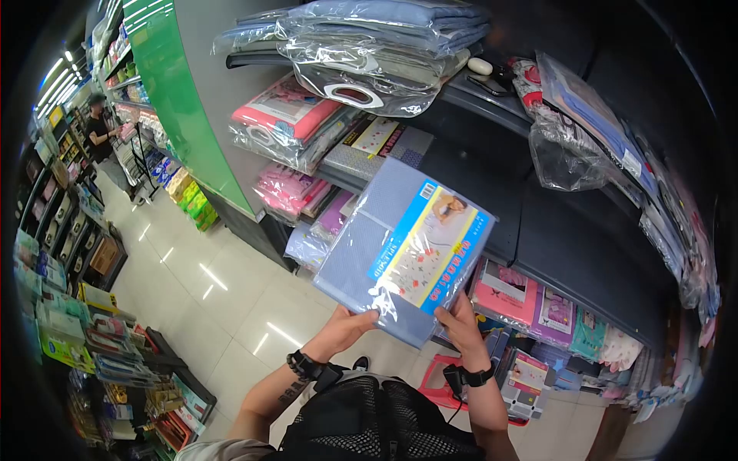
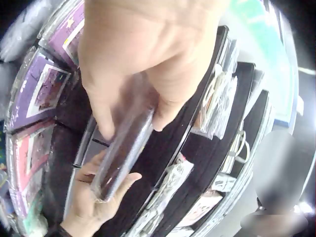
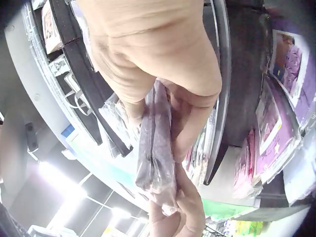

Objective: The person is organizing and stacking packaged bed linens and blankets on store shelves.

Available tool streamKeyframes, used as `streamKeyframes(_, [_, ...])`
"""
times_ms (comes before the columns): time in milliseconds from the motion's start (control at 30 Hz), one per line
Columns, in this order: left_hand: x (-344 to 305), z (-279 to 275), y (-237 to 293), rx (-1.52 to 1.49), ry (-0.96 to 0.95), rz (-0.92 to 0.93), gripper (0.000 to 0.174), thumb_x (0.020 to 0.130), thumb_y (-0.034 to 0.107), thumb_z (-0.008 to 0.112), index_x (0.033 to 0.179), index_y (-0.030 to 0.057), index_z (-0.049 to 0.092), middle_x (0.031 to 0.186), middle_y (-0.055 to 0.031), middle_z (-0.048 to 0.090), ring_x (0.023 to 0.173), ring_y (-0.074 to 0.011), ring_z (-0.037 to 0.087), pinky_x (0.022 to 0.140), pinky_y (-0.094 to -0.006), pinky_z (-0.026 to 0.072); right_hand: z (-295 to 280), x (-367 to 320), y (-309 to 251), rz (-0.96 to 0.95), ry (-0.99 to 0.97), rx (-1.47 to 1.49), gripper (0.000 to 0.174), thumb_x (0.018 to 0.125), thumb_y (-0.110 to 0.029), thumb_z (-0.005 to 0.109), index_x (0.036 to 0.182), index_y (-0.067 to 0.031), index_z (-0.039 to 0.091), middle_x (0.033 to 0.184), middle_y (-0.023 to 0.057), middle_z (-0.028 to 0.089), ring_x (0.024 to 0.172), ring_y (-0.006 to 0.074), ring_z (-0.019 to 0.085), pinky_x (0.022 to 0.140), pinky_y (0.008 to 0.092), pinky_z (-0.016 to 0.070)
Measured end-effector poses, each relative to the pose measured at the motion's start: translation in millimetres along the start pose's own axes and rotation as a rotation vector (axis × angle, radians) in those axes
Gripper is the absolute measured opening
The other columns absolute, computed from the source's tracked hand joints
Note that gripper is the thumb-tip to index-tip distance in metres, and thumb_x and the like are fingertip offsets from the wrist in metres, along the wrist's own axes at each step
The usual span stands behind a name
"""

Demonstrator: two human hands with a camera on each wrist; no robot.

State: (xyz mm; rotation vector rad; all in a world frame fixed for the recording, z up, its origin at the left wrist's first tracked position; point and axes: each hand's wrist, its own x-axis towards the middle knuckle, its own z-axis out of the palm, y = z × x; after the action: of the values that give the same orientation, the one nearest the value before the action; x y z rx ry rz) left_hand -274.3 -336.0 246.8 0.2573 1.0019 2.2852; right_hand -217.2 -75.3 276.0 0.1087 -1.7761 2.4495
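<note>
The blue pack (image 1: pixel 403 250) is held tilted in front of the shelf (image 1: pixel 569 246). The left hand (image 1: pixel 346 326) and right hand (image 1: pixel 461 323) grip its lower edge, fingers curled round it. Pink packs (image 1: pixel 286 115) lie on the shelf above.

Dark shelves (image 1: pixel 553 230) run along a wall beside a green column (image 1: pixel 181 100). On the top shelf lies folded blue bedding (image 1: pixel 384 19) in clear plastic, with a small white oval object (image 1: pixel 480 66) just beside it. Below sits a pink package (image 1: pixel 288 111), and further pink packs (image 1: pixel 503 292) stand on a lower shelf. The pale tiled floor (image 1: pixel 231 300) reflects ceiling lights. Low racks of goods (image 1: pixel 100 338) line the left, and a person in dark clothes (image 1: pixel 100 131) stands far down the aisle.
</note>
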Motion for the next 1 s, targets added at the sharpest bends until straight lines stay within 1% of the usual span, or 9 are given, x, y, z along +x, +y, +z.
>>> streamKeyframes(133, [38.4,-11.0,28.4,-0.071,0.112,0.031,0.042,0.096,0.006,0.065,0.134,0.001,0.048,0.125,-0.0144,0.065,0.103,-0.0253,0.07,0.084,-0.0398,0.0624,-7.6,12.8,5.9,0.125,-0.034,0.018,0.05,0.104,-0.016,0.056,0.149,-0.0032,0.037,0.119,0.0141,0.068,0.101,0.0196,0.069,0.082,0.031,0.0549])
streamKeyframes(233, [80.2,-23.5,61.6,-0.031,0.123,0.06,0.038,0.097,0.007,0.064,0.132,-0.0006,0.049,0.12,-0.0138,0.067,0.102,-0.0252,0.071,0.083,-0.0391,0.0631,-9.7,-2.7,-9.1,0.184,0.001,-0.044,0.052,0.105,-0.025,0.055,0.148,-0.003,0.037,0.118,0.0146,0.069,0.101,0.0216,0.07,0.081,0.0302,0.0548])
streamKeyframes(467, [191.2,-10.5,145.2,-0.03,0.065,0.077,0.027,0.099,0.014,0.065,0.119,-0.0026,0.057,0.11,-0.0138,0.068,0.096,-0.0254,0.072,0.083,-0.0341,0.0636,-82.7,-81.9,37.9,0.303,0.302,-0.12,0.035,0.104,-0.021,0.054,0.135,-0.0043,0.053,0.114,0.0176,0.071,0.098,0.024,0.071,0.083,0.0319,0.0543])
streamKeyframes(600, [247.4,-47.3,155.0,-0.056,0.042,-0.017,0.029,0.099,0.015,0.065,0.12,-0.0041,0.057,0.111,-0.0152,0.068,0.096,-0.0263,0.071,0.086,-0.0325,0.0628,-107.2,-140.3,59.6,0.298,0.541,0.018,0.032,0.102,-0.018,0.055,0.131,-0.005,0.056,0.108,0.0183,0.072,0.089,0.0252,0.073,0.076,0.034,0.0575])
streamKeyframes(667, [259.1,-56.2,158.8,0.005,0.134,-0.01,0.032,0.098,0.013,0.067,0.122,-0.0047,0.056,0.119,-0.0173,0.066,0.11,-0.0292,0.068,0.088,-0.0371,0.0619,-134.5,-176.0,92.5,0.304,0.626,0.071,0.031,0.101,-0.019,0.056,0.129,-0.005,0.057,0.106,0.0184,0.072,0.086,0.0258,0.073,0.074,0.0344,0.0582])
streamKeyframes(800, [254.3,-55.1,150.8,0.117,0.205,0.082,0.033,0.096,0.01,0.068,0.124,-0.0038,0.055,0.104,-0.0106,0.066,0.1,-0.0236,0.067,0.091,-0.037,0.0588,-152.5,-225.7,135.9,0.39,0.834,0.145,0.031,0.098,-0.025,0.061,0.122,-0.005,0.06,0.101,0.0187,0.074,0.079,0.0275,0.074,0.069,0.0358,0.0601])
streamKeyframes(900, [250.3,-50.9,127.7,0.33,0.27,0.21,0.045,0.092,0.007,0.072,0.129,-0.004,0.049,0.113,-0.0112,0.058,0.102,-0.0224,0.063,0.095,-0.0359,0.0554,-159.0,-256.0,168.3,0.435,0.87,0.165,0.033,0.096,-0.029,0.064,0.12,-0.0053,0.061,0.1,0.0198,0.073,0.077,0.0282,0.074,0.065,0.0351,0.0596])
streamKeyframes(967, [239.2,-34.3,111.9,0.567,0.662,0.528,0.057,0.088,0.007,0.076,0.133,-0.0048,0.043,0.132,-0.0151,0.043,0.115,-0.0246,0.057,0.095,-0.0351,0.0532,-151.4,-262.7,174.5,0.433,0.907,0.222,0.035,0.095,-0.029,0.065,0.12,-0.0052,0.06,0.096,0.0194,0.073,0.075,0.029,0.074,0.059,0.0339,0.0575])
streamKeyframes(1000, [241.6,-44.6,103.9,0.602,0.503,0.693,0.075,0.083,0.016,0.082,0.139,-0.0047,0.037,0.146,-0.0216,0.026,0.127,-0.0344,0.047,0.102,-0.0442,0.0465,-151.5,-263.9,176.2,0.458,0.917,0.217,0.033,0.095,-0.028,0.065,0.118,-0.0054,0.06,0.094,0.0186,0.073,0.074,0.0287,0.073,0.059,0.0334,0.0569])
